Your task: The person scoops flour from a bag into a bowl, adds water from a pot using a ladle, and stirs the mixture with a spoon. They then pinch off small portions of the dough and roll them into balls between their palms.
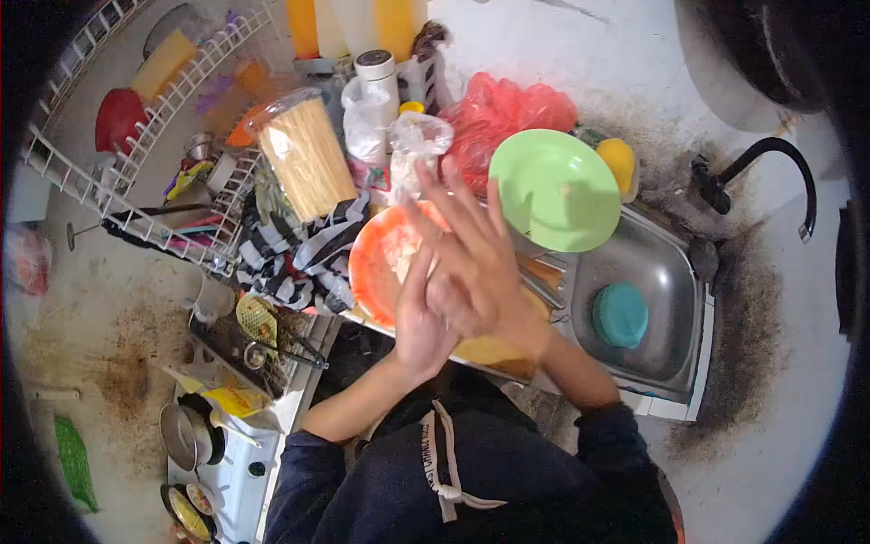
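Both my hands are raised together over an orange bowl (367, 276) that holds something pale. My left hand (421, 317) is against the other palm, and whether anything lies between them is hidden. The fingers of my right hand (476, 245) are spread and slightly blurred, pointing up and across the bowl. A green plate (553, 186) with a small pale bit on it is just right of my right hand. Under my wrists is a yellowish board (503, 349).
A steel sink (666, 263) with a turquoise round item (621, 315) and a black faucet (770, 150) is on the right. Behind the bowl are red plastic bags (507, 113), a white bottle (379, 82) and packed sticks (308, 154). A stove (222, 480) stands lower left.
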The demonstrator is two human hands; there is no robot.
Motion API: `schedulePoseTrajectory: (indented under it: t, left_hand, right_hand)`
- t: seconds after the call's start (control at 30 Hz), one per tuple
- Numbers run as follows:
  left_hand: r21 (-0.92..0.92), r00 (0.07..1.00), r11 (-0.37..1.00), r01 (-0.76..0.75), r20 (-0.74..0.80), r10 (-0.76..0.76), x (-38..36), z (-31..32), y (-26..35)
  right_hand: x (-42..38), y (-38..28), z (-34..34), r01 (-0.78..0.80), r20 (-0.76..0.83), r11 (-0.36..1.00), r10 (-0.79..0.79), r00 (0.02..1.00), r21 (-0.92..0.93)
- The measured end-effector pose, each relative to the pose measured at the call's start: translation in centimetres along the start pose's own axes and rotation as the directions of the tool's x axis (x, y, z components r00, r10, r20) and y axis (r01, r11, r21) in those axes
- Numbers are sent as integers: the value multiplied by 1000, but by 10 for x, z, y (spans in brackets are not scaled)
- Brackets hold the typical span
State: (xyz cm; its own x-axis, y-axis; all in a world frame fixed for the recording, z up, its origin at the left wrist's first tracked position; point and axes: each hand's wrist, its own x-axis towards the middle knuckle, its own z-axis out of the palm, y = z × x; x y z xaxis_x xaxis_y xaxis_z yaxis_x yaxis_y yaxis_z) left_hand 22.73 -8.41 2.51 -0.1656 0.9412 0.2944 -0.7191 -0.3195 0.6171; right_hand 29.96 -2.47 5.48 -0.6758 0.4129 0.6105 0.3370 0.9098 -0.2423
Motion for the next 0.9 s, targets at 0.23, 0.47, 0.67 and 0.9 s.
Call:
schedulePoseTrajectory:
  t: [0.23, 0.47, 0.67, 0.9]
  left_hand:
    - [482, 968, 875, 44, -239, 83, -24, -79, 35]
    - [942, 992, 334, 1, -44, 121, -46, -122, 43]
    - [995, 999, 95, 33, -37, 38, -55, -123, 27]
    - [994, 997, 94, 56, -60, 43, -58, -122, 18]
  right_hand:
    - [7, 54, 29, -281, 202, 949, 249, 947, 147]
    - [-5, 70, 84, 161, 612, 979, -54, 789, -122]
    - [-3, 61, 104, 279, 649, 959, -183, 739, -47]
    - [-1, 63, 95, 176, 709, 983, -87, 700, -53]
